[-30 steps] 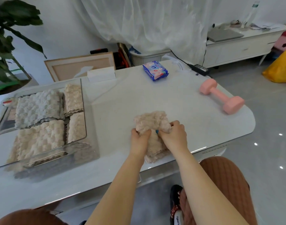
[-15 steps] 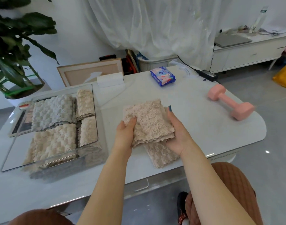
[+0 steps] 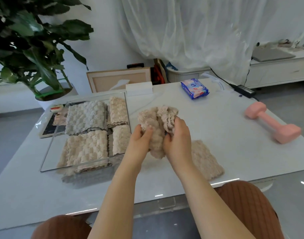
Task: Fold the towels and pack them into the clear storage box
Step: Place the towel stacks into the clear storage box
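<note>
A beige fluffy towel (image 3: pixel 156 121) is bunched up between both hands just right of the clear storage box (image 3: pixel 49 147). My left hand (image 3: pixel 141 140) grips its left side and my right hand (image 3: pixel 178 138) grips its right side, fingers curled into the cloth. Another beige towel (image 3: pixel 204 159) lies flat on the table under my right wrist. Inside the box lie several folded towels: a grey one (image 3: pixel 85 118) at the back left and beige ones (image 3: pixel 85 149) beside and in front of it.
A pink dumbbell (image 3: pixel 272 123) lies at the right of the white table (image 3: pixel 225 135). A blue tissue pack (image 3: pixel 194 88) and a white box (image 3: pixel 139 88) sit near the far edge. A book (image 3: pixel 51 125) lies left of the storage box; a potted plant (image 3: pixel 35 49) stands behind.
The towel, held flat between both hands half a second ago, is now bunched and crumpled, and my hands have shifted a little towards the box. The view has tilted up.
</note>
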Available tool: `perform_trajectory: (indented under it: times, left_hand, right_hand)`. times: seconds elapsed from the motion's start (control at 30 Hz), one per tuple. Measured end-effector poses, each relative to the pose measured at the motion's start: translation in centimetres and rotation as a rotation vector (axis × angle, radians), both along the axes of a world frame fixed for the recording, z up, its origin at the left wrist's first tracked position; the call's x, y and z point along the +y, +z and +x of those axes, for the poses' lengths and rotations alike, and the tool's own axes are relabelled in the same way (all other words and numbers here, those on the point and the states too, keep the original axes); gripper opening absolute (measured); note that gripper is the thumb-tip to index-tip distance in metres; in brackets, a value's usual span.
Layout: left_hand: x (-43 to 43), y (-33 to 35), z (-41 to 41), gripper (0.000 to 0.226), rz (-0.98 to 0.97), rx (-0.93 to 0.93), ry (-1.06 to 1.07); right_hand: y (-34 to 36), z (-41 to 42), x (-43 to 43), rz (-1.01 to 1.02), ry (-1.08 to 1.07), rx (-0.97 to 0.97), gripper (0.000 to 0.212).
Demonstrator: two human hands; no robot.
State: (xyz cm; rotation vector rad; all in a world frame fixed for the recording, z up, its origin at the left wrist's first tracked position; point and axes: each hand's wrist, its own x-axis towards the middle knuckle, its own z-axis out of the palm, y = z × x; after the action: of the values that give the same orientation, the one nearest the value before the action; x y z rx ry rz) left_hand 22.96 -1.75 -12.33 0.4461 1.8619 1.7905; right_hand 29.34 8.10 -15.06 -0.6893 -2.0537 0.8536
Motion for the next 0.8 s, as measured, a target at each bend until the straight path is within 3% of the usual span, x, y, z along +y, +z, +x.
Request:
perform_trajectory:
  times: [0.07,0.2,0.27,0.37,0.47,0.57,0.67,0.8]
  left_hand:
    - [-0.7,0.9,-0.8,0.026,0.057,-0.088,0.042]
    - [-3.4,3.1,-4.2,0.026,0.057,-0.031,0.117]
    - [-5.3,4.6,-6.3,0.021,0.132,-0.094,0.145]
    - [-8.0,6.4,-8.7,0.032,0.253,-0.292,0.045]
    - [-9.2,7.0,-9.7,0.029,0.261,-0.328,-0.068]
    - [-10.1,7.1,-10.5,0.031,0.191,-0.250,-0.122]
    - [-11.0,6.9,-10.6,0.035,0.066,-0.174,-0.127]
    - [-10.6,7.0,-9.3,0.024,0.096,-0.207,-0.159]
  right_hand:
    - [1.1,-0.8,-1.3,-0.052,0.123,0.075,0.049]
    - [5.6,-2.9,-2.1,-0.778,0.277,0.250,0.020]
    - [7.5,-4.0,-1.9,-1.020,0.371,0.285,0.017]
    - [8.6,-5.8,-3.1,-1.294,0.624,0.184,0.032]
    - [7.9,-6.7,-4.6,-1.567,0.947,0.081,0.058]
    - [6.9,-6.9,-5.0,-1.666,1.018,0.097,0.060]
    - [5.7,-6.0,-3.4,-1.563,0.792,0.188,0.050]
    - [4.9,-4.5,-2.6,-1.598,0.678,0.369,0.060]
